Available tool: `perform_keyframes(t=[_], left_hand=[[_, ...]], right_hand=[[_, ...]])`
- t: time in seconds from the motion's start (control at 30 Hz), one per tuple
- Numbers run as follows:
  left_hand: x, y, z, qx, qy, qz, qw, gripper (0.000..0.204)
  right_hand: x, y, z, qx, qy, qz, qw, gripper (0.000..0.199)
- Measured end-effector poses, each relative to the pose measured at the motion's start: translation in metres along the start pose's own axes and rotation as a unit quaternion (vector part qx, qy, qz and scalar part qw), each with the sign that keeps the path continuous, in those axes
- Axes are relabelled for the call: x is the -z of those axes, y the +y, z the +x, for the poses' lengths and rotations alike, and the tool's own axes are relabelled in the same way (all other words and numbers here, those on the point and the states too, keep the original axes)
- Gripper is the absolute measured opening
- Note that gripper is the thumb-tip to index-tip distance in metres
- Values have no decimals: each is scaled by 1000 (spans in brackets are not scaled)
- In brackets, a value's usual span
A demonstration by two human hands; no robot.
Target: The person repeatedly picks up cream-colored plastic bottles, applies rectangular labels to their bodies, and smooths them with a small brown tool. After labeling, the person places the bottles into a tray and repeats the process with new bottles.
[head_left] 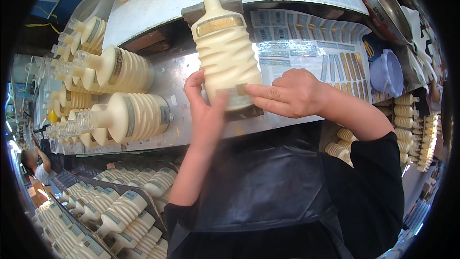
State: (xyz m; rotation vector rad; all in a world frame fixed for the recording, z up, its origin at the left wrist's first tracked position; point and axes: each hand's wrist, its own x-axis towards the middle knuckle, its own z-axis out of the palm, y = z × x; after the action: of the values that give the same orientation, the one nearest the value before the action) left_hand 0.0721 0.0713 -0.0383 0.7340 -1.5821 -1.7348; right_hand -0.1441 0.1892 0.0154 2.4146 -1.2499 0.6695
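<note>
A cream, wavy-ribbed bottle with a clear threaded neck lies on its back in front of me, neck pointing away. It rests on dark blocks and has a gold label near its shoulder. My left hand wraps round the bottle's lower left side, its thumb blurred across the front. A small grey and gold label sits on the lower front. The first two fingers of my right hand stretch out and press on that label's right end; its other fingers are curled and hold nothing visible.
Labelled bottles lie crowded at the left. Crates of more bottles stand at the lower left. Label sheets spread to the right, beside a lilac bucket and a metal pan. Another person is far left.
</note>
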Motion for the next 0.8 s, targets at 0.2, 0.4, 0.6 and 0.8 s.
perform_keyframes(t=[0.2, 0.4, 0.6, 0.8], left_hand=[[-2, -6, -4, -21, 16, -12, 1000, 68], [-4, -2, -6, -20, 25, -15, 999, 65], [-7, -3, -8, -15, 24, -73, 997, 62], [-18, 0, -9, -15, 49, -62, 997, 65]], right_hand=[[-2, -1, -13, -28, -30, 9, 999, 35], [-23, -10, -56, -284, -43, 136, 948, 37], [-33, -48, -3, -612, 34, 458, 643, 48], [-42, -48, 1, -622, 50, 465, 628, 53]])
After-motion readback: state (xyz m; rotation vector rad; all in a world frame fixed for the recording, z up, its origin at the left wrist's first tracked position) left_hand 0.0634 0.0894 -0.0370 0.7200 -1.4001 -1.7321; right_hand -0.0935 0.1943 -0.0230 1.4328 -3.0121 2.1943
